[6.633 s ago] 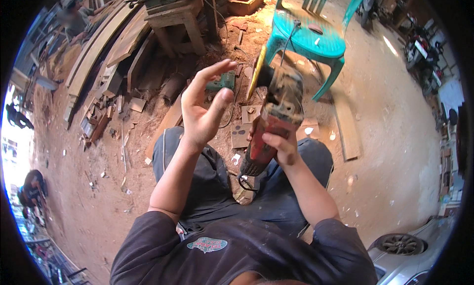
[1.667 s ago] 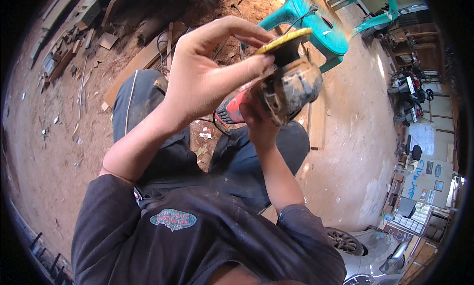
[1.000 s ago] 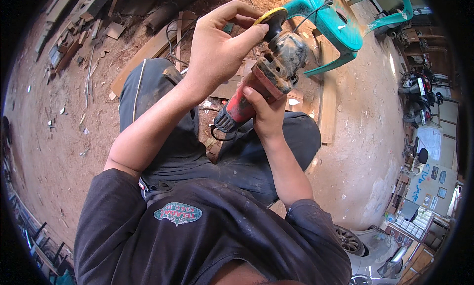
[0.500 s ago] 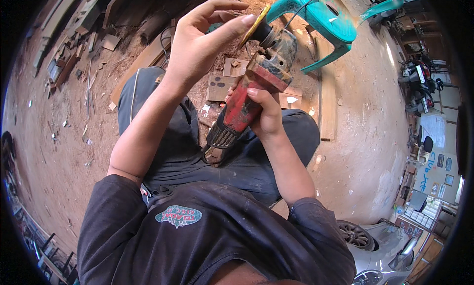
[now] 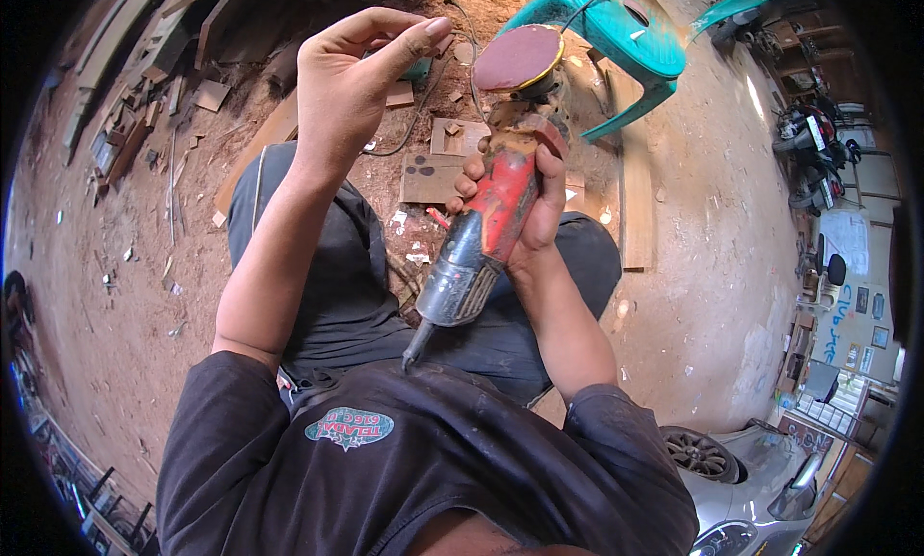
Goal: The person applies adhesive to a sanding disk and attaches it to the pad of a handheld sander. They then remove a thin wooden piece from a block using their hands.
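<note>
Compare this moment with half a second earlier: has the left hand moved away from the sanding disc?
Yes. The left hand has let go of the sanding disc and shifted to the person's left, leaving a clear gap; the right hand grips the grinder.

- Turquoise plastic stool [image 5: 630, 41]: beyond the right hand, legs splayed on the dirt floor.
- Flat wooden offcuts [image 5: 435, 171]: on the ground between the two hands, below them in the frame.
- Long plank [image 5: 635, 200]: on the floor just right of the right hand, lying lengthwise.
- Stacked timber scraps [image 5: 144, 103]: well to the left of the left hand.
- Parked motorcycle [image 5: 818, 152]: far right of the right hand.
- Silver car [image 5: 751, 489]: lower right, well behind the right hand; one wheel visible.
- Black cable [image 5: 423, 113]: trailing on the ground under the left hand.
</note>
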`<state>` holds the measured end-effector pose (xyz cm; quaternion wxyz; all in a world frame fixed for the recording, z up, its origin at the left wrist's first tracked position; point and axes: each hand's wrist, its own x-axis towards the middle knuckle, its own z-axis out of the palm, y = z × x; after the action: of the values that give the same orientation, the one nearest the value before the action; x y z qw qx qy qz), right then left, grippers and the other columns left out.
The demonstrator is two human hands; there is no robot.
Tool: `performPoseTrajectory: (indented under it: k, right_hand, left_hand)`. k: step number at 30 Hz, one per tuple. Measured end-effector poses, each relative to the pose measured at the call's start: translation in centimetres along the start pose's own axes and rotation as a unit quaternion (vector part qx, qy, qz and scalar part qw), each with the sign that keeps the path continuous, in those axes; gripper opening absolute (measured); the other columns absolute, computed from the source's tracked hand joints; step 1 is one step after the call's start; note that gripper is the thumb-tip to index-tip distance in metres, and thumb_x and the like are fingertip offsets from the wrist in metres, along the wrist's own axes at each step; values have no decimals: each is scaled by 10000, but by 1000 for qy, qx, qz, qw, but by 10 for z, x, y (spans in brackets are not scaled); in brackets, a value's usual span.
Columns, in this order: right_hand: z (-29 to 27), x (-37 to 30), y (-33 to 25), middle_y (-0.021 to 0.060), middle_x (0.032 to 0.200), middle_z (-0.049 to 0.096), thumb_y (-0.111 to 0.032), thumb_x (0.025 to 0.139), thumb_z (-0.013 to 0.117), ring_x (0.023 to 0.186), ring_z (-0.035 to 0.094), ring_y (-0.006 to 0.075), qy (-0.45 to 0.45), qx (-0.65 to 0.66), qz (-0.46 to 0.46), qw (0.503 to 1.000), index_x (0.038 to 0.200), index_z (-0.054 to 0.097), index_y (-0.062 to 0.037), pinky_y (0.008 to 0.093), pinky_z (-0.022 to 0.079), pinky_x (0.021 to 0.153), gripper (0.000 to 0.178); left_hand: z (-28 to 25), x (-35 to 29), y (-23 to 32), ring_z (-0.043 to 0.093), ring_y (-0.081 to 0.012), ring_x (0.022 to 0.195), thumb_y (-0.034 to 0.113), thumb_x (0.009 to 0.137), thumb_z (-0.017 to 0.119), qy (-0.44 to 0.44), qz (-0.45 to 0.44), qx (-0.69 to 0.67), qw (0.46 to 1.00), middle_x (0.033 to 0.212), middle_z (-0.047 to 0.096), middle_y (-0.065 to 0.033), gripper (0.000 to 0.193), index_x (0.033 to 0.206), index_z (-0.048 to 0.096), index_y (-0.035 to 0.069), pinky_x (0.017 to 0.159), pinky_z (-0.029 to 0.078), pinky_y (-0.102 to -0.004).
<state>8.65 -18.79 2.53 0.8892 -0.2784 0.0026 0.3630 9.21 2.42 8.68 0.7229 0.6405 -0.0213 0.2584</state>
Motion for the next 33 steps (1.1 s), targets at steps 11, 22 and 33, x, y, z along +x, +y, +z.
performPoseTrajectory:
  k: [11,22,33]
  right_hand:
    - [-11,3,-3,85,924,555,-649,895,595,853,576,233,-46,84,19,995,1200,545,-11,436,525,776,709]
    - [1,-4,0,118,967,570,-621,918,580,889,598,249,-106,265,97,954,1284,527,-107,446,541,786,633]
    - [9,-10,-1,118,952,592,-625,906,586,870,632,249,-83,308,130,939,1233,539,-126,461,557,783,598]
  left_hand:
    - [3,6,-17,649,-60,822,181,954,738,-29,48,65,996,866,738,-25,201,1024,755,-7,756,498,-223]
    - [28,-10,-24,624,-233,1071,160,752,849,-117,309,381,863,1083,693,-18,383,1106,707,119,945,417,-374]
    - [33,-11,-33,637,-194,1040,83,749,817,-80,368,437,817,1028,691,25,291,1019,743,161,939,411,-359]
